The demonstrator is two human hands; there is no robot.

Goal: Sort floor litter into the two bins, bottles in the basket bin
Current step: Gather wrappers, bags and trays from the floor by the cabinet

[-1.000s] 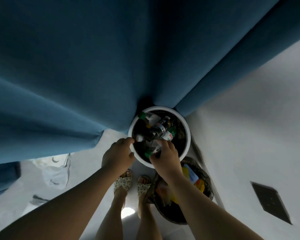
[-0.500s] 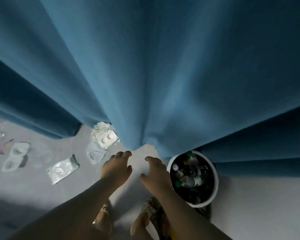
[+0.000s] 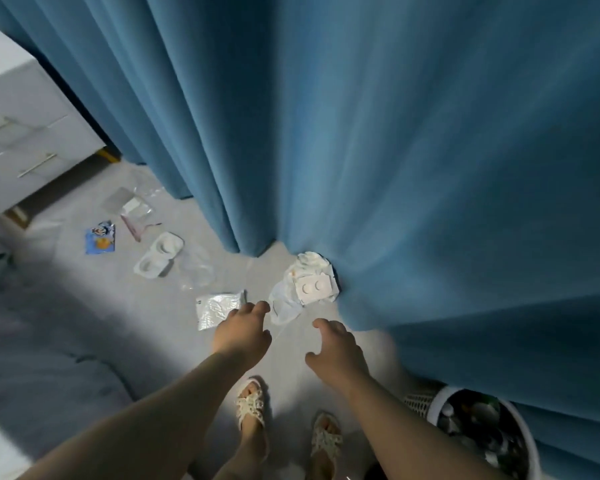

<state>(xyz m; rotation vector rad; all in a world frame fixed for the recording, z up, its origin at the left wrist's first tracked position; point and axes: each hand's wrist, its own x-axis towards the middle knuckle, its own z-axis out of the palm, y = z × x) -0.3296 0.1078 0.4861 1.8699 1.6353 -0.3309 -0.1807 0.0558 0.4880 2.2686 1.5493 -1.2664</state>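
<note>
My left hand (image 3: pixel 242 330) and my right hand (image 3: pixel 336 348) reach out over the grey floor, both empty with loosely curled fingers. Just beyond the left hand lies a silver foil packet (image 3: pixel 217 308). A crumpled white pile with a blister pack (image 3: pixel 307 285) sits at the curtain's foot, ahead of both hands. Farther left lie a white plastic tray (image 3: pixel 158 255), a clear plastic piece (image 3: pixel 196 268), a blue cartoon wrapper (image 3: pixel 100 238) and clear bags (image 3: pixel 132 206). The white basket bin (image 3: pixel 530 448) holding bottles stands at the bottom right.
A blue curtain (image 3: pixel 361 133) hangs across the top and right. A white drawer unit (image 3: pixel 21 133) stands at the far left. My sandalled feet (image 3: pixel 252 407) are on the floor below my hands.
The view swung left, away from the basket bin, which slid to the bottom right corner. Both hands left the bin and now reach toward the litter on the floor.
</note>
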